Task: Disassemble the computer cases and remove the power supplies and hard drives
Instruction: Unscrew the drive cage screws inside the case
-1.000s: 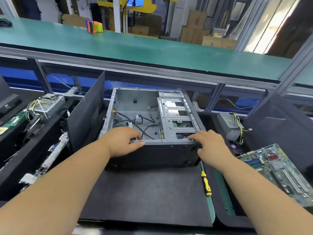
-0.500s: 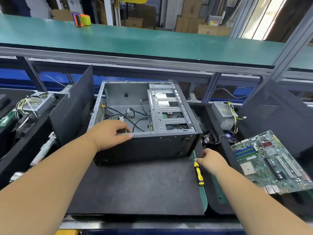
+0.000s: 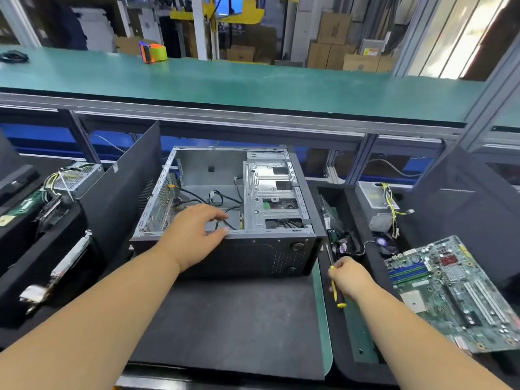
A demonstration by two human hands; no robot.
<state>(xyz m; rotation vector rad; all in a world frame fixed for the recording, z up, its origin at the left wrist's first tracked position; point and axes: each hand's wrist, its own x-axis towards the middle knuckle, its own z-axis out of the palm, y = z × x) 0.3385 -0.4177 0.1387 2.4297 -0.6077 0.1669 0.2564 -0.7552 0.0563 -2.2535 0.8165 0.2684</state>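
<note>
left fingers (image 3: 216,220) on case (image 3: 253,249) rim, screwdriver (image 3: 334,277) gripped right

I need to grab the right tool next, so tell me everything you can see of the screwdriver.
The screwdriver has a yellow-and-black handle and a thin dark metal shaft. The right hand grips its handle, lifted beside the computer case's right front corner. It is tilted, tip pointing up and away, handle end toward the person.
</note>
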